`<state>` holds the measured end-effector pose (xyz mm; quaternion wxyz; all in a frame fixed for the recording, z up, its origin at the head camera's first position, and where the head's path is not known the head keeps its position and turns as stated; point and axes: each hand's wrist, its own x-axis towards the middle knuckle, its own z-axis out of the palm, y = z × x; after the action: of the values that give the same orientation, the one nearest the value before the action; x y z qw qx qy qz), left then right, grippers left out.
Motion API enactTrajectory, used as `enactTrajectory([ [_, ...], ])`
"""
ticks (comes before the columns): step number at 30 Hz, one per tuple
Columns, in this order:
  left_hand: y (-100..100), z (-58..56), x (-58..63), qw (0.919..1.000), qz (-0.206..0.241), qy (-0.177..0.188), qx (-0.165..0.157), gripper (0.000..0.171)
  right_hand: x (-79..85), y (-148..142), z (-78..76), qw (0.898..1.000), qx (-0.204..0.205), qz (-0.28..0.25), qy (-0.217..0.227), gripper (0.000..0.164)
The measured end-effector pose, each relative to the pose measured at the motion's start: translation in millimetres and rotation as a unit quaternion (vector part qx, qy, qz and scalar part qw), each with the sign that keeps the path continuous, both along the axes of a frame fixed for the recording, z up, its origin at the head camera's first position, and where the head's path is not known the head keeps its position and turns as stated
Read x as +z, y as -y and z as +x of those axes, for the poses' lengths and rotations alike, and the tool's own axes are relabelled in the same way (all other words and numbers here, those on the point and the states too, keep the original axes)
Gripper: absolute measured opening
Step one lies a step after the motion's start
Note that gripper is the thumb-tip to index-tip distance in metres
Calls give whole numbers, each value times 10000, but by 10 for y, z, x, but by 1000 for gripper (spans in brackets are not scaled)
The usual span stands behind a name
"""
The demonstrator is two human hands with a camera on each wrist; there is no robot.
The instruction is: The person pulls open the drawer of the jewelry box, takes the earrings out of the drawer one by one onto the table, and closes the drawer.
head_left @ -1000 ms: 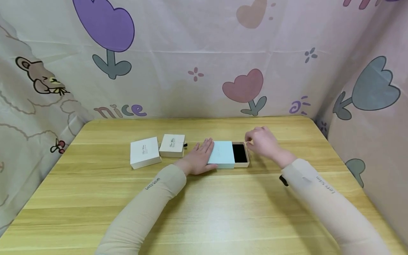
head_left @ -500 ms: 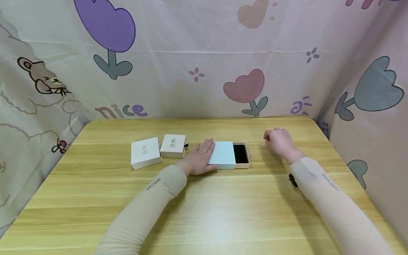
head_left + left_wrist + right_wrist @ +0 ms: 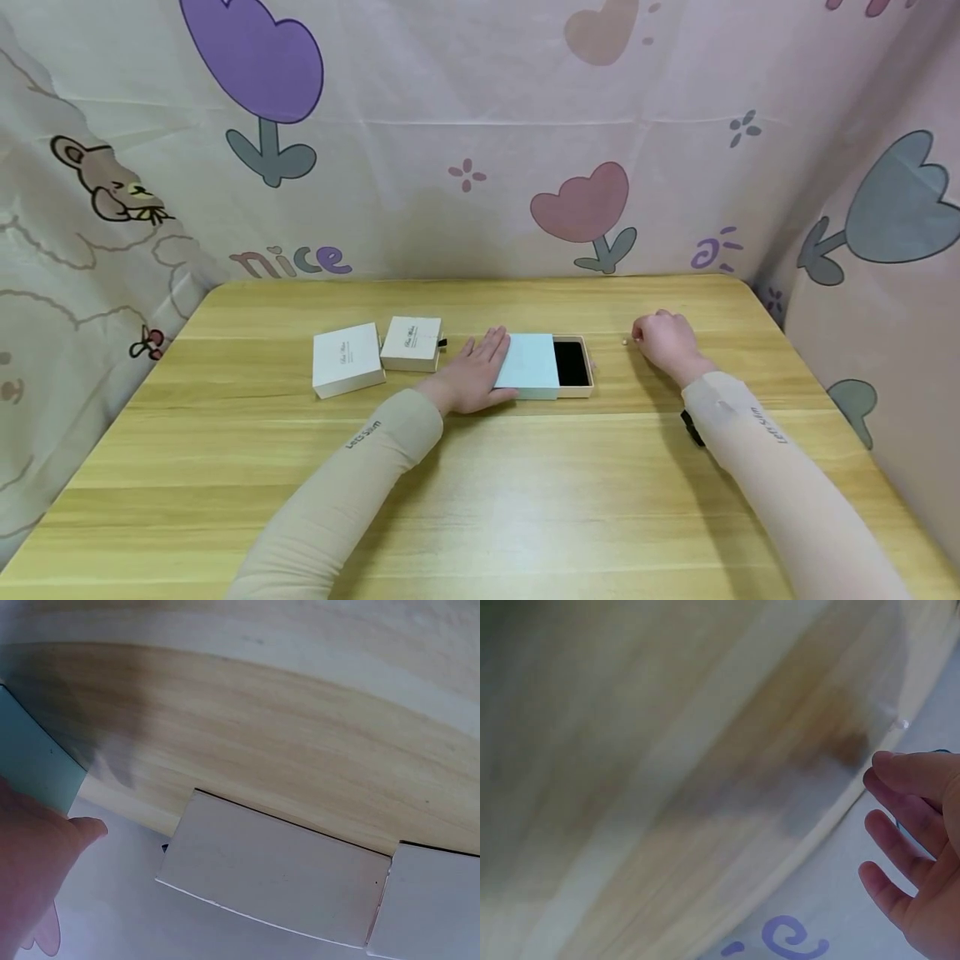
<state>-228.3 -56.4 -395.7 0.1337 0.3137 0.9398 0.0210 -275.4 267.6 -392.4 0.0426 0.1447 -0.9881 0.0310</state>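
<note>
On the wood-grained table (image 3: 487,508), near the middle, a flat, rectangular, light-blue box (image 3: 534,363), with a shallow, cream-walled, black-lined drawer (image 3: 576,392) pulled partway out at the right end. Over the left end of the light-blue box, a left hand (image 3: 472,379), palm down, fingers stretched out straight toward the far side, thumb spread well away from them and pointing right along the near edge; flat contact only, with nothing gripped.

To the right of the drawer and apart from it, a right hand (image 3: 666,340), low over the table. In the right wrist view, thumb and index fingertips close together, practically meeting, the remaining fingers loosely bent with gaps between. Just beside those fingertips, a tiny, pale, shiny speck of an object (image 3: 625,342), too small for any clear shape. Impossible to tell from these views whether pinched or simply lying on the table.

To the left of the left hand, a smaller, square, white box (image 3: 411,340) with dark lettering on top and a short black tab (image 3: 442,342) at the right side. Just beside it, further left, a larger, white, lettered box (image 3: 347,358), slightly turned. Behind the table, a pale fabric curtain (image 3: 405,142) with printed tulips.
</note>
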Motion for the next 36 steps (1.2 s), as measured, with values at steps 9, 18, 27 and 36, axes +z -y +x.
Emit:
enactTrajectory([
  [9,-11,-1,11,10000,53,-26,-6,87,-43,-17,-7,9996,154,222,-128,12],
  [18,-11,3,26,10000,13,25,-2,87,1,-1,7,9999,40,156,49,13],
  [27,-9,26,44,10000,-2,53,55,86,245,72,77,9994,107,-216,260,26],
  [36,-10,18,28,10000,68,16,59,86,317,361,194,9621,1090,-1440,2043,96],
])
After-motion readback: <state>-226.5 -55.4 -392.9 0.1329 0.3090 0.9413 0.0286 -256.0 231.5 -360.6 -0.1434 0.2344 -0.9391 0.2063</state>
